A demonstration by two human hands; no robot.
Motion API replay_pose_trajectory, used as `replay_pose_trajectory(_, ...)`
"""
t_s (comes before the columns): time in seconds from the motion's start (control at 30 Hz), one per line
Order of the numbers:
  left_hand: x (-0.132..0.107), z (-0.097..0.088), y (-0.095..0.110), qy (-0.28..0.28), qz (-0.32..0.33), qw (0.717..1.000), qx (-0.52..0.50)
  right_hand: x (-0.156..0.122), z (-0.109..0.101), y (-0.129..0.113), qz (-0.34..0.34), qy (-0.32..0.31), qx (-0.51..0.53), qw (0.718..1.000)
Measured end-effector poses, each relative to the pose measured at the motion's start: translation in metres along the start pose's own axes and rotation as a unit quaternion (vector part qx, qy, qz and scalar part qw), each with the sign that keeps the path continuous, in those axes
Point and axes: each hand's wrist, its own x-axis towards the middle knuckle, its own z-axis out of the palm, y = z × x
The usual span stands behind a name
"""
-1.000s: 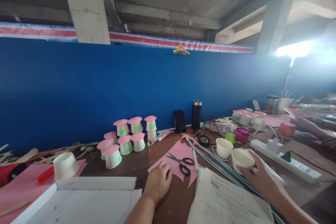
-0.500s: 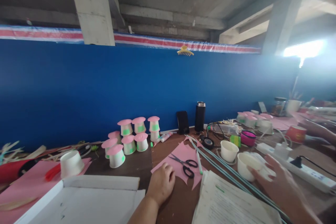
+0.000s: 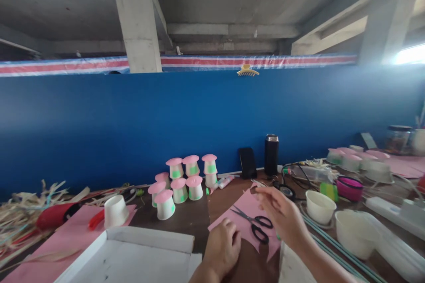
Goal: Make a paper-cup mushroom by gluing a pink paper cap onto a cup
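Note:
My left hand (image 3: 223, 245) rests on the brown table in a loose fist, by the lower left edge of a pink paper sheet (image 3: 244, 203); I see nothing in it. Black-handled scissors (image 3: 254, 223) lie on that sheet, blades slightly apart, between my hands. Over the sheet's right side reaches my right hand (image 3: 282, 214), fingers stretched out and nothing held. It partly covers a stack of papers (image 3: 292, 267) and a pen. Two white paper cups, a nearer cup (image 3: 353, 234) and a farther cup (image 3: 320, 208), stand to its right.
Several white cups with pink paper tops (image 3: 179, 190) stand in a group near the blue partition (image 3: 133, 124). A white box tray (image 3: 146, 252) lies front left. A black bottle (image 3: 271, 154), a phone (image 3: 247, 163), blue-green rods (image 3: 335, 252) and a power strip (image 3: 388, 210) surround the work area.
My right hand has moved left, from beside the nearer white cup to above the pink sheet. My left hand keeps its place by the sheet. The camera view has turned left.

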Motion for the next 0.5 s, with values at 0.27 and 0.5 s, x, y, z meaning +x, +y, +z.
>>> replay_pose_trajectory(0.27, 0.007, 0.003, -0.008, 0.004, -0.032, 0.999, -0.004, 0.023, 0.053, 0.021, 0.004, -0.047, -0.072, 0.996)
replay_pose_trajectory(0.5, 0.011, -0.01, -0.01, 0.071, -0.126, 0.989, -0.005, 0.032, 0.018, 0.05, 0.048, -0.075, -0.16, 0.983)
